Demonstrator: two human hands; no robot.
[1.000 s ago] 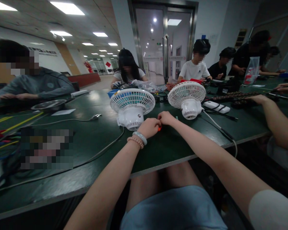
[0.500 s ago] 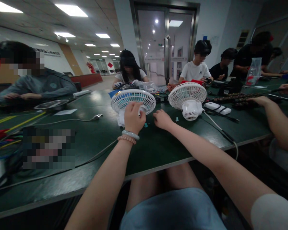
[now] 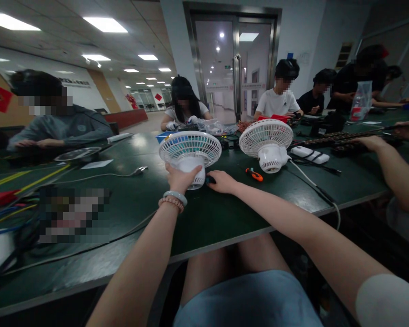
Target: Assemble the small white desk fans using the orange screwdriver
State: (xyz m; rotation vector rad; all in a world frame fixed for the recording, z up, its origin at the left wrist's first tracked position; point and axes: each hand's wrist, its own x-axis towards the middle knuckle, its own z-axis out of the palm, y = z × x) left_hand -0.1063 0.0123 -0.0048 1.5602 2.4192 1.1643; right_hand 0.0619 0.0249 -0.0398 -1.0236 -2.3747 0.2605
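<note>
One white fan (image 3: 191, 163) is clasped around its housing by the left hand (image 3: 181, 178); just right of it, a small dark object (image 3: 210, 180) is pinched by the right hand (image 3: 223, 182); farther off, a second fan (image 3: 270, 156) is seen

There are two white fans (image 3: 191, 162), two bracelets (image 3: 176, 195) and one orange-and-black tool (image 3: 254, 175) in view.

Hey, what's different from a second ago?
The left hand moved left and took hold of the left fan. The right hand shifted left too, a small dark thing at its fingertips. An orange tool now lies in view near the right fan, which stayed put.
</note>
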